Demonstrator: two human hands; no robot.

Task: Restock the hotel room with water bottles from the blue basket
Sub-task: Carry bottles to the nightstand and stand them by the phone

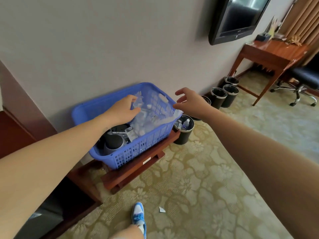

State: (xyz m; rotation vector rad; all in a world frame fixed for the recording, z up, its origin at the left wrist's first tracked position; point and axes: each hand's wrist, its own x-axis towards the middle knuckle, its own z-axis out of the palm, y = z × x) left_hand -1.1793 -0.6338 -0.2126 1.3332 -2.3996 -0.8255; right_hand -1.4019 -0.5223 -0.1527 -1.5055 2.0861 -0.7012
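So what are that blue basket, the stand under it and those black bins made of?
The blue basket looks like moulded plastic: even colour, slotted lattice walls. The stand seems to be varnished reddish wood, with glossy slats. The black bins have shiny, metal-looking rims; their bodies could be metal or plastic.

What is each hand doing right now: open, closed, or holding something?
Left hand: grips the clear plastic wrap in the blue basket.
Right hand: open, fingers spread, holds nothing, over the basket's rim.
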